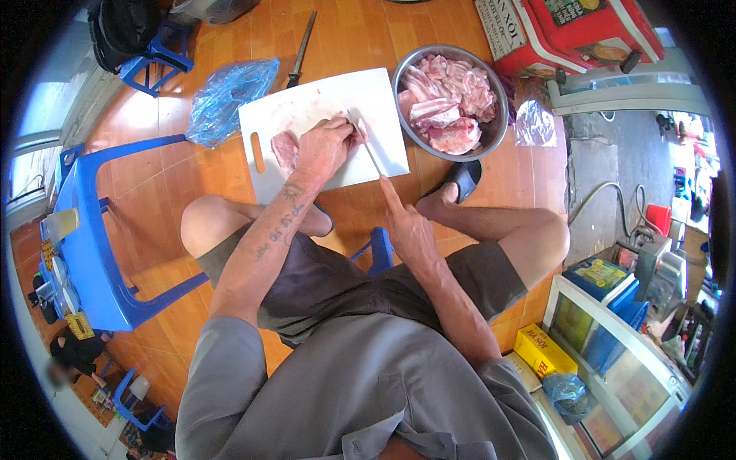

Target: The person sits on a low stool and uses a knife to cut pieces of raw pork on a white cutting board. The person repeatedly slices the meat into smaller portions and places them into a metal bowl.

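A white plastic cutting board (322, 98) lies on the tiled floor in front of me. My left hand (328, 144) is on it, with its fingers closed around a small piece of meat, mostly hidden by them. My right hand (407, 224) grips a knife (371, 149), index finger stretched along it; the blade reaches over the board beside my left fingertips. A piece of raw meat (284, 152) lies on the board left of my left wrist. Right of the board, a steel bowl (502, 123) holds many pieces of raw meat (448, 86).
A sharpening steel (303, 49) lies beyond the board. A blue plastic bag (233, 100) is at its left, near a blue plastic table (100, 230). Red cooler boxes (575, 40) stand back right; foil (535, 123) lies near the bowl. A person sits far left.
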A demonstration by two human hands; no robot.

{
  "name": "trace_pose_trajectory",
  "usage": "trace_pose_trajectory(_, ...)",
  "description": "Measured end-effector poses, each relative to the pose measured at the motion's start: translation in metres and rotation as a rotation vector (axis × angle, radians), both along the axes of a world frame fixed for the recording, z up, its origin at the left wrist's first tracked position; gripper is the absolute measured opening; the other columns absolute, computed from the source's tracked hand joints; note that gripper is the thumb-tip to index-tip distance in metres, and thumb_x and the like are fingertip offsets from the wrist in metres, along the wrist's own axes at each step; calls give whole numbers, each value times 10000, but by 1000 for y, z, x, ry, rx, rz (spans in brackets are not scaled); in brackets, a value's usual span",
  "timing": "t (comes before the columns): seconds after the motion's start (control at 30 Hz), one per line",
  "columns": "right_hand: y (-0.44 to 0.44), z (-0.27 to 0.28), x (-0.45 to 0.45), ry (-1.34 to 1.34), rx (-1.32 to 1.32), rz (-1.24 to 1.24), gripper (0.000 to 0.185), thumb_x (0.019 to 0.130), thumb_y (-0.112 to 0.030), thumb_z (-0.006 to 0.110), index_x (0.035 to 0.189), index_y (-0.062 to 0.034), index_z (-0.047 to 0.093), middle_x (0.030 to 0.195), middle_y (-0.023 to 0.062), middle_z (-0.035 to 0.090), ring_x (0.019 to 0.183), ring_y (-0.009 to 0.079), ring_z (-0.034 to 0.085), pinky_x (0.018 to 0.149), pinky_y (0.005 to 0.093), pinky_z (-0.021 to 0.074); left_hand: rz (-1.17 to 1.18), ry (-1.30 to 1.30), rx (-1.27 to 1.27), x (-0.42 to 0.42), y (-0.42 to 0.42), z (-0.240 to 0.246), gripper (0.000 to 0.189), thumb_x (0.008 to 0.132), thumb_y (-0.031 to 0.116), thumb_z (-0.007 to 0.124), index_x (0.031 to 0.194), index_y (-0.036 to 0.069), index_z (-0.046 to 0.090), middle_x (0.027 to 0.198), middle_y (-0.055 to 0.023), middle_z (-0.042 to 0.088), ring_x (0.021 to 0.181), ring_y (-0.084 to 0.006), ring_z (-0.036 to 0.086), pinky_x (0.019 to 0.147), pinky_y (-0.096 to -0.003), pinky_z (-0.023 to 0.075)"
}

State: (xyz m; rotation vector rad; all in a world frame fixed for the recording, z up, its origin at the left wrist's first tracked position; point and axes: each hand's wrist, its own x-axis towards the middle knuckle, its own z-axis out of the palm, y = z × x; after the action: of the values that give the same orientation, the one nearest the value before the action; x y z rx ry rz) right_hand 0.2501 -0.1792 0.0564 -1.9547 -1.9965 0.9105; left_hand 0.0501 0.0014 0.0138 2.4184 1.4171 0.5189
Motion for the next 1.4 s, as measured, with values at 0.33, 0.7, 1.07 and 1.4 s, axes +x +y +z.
trace_pose_trajectory(0.33, 39, -25, -18, 108, 69, -35, 725, 1071, -131, 560, 1722, -222, 254, 823, 306, 685, 751, 531, 695, 683, 612, 550, -19, 21, 55, -2, 4, -12, 72, 887, 168, 756, 911, 102, 771, 975, -34, 737, 949, -261, 740, 815, -392, 633)
trace_pose_trajectory(0.7, 5, -20, -11, 62, -19, -52, 775, 1028, -87, 571, 1718, -265, 265, 864, 309, 692, 768, 525, 703, 719, 617, 564, 10, 10, -29, 2, -6, -2, 133, 888, 125, 703, 1004, 98, 761, 1083, -51, 756, 1039, -283, 733, 887, -407, 621)
trace_pose_trajectory(1.07, -7, -26, 7, 197, -8, -145, 736, 1051, -108, 591, 1710, -230, 287, 919, 312, 720, 842, 512, 716, 754, 619, 537, 28, -51, -38, 0, -4, -4, 139, 915, 169, 697, 997, 102, 787, 1074, -52, 778, 993, -306, 743, 876, -423, 615)
trace_pose_trajectory(1.4, -12, -24, -1, 50, 27, -47, 794, 1014, -58, 565, 1727, -234, 262, 803, 273, 693, 735, 476, 719, 670, 600, 568, -15, -17, 5, -5, 0, -8, 146, 942, 178, 670, 986, 104, 788, 1051, -62, 774, 975, -311, 742, 867, -433, 615)
